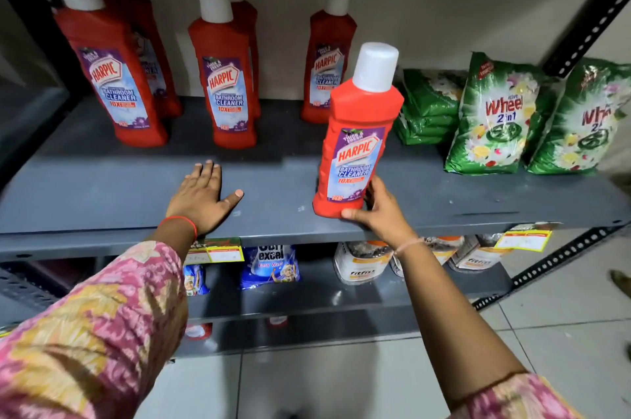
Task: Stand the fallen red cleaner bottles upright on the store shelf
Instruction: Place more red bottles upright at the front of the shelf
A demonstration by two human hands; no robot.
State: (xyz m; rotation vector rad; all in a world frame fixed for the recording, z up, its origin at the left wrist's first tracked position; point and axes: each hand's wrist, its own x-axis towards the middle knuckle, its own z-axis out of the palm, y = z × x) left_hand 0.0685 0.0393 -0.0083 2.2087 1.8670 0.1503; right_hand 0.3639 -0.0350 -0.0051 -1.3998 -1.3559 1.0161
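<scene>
Red bottle (355,141) gripped at base, my right hand (379,210); left hand (201,200) flat, empty; seat base flat, tilting cap toward twelve o'clock.

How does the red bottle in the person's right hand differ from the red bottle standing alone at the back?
The held bottle is gripped at its base by the right hand; the back bottle stands free. The held bottle is nearer the shelf's front edge and brightly lit; the back bottle sits in shadow. Both have white caps.

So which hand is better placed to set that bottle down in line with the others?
The right hand: it already grips the red bottle near its base, upright. The left hand lies flat and empty on the shelf.
</scene>
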